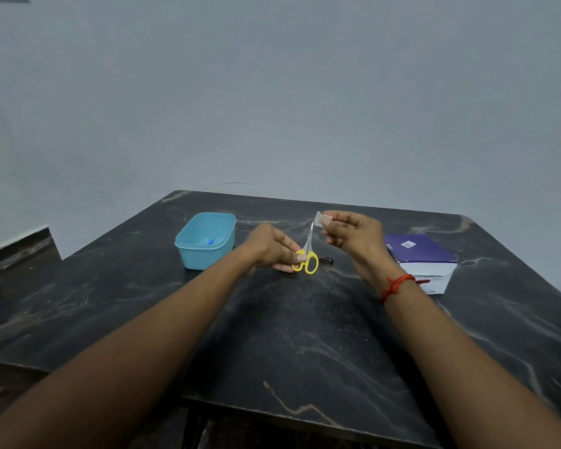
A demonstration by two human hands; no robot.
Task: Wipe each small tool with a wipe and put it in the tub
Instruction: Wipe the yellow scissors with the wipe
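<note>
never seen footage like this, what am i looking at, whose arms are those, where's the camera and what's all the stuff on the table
There is no machine here. The two arms belong to a person, and the single picture comes from a wide-angle camera worn on their head, looking forward and down, so you see roughly what they see.

The left hand holds a small pair of scissors by the yellow handles, blades pointing up. The right hand, with a red thread tied at the wrist, pinches a small pale wipe right at the blade tips.

On the dark marbled table stands an open blue tub at the left, with something small and blue already inside. A purple and white box sits at the right. Behind the scissors lies a small dark tool, too hidden to identify.

The person seems to be cleaning tools one by one.
</note>
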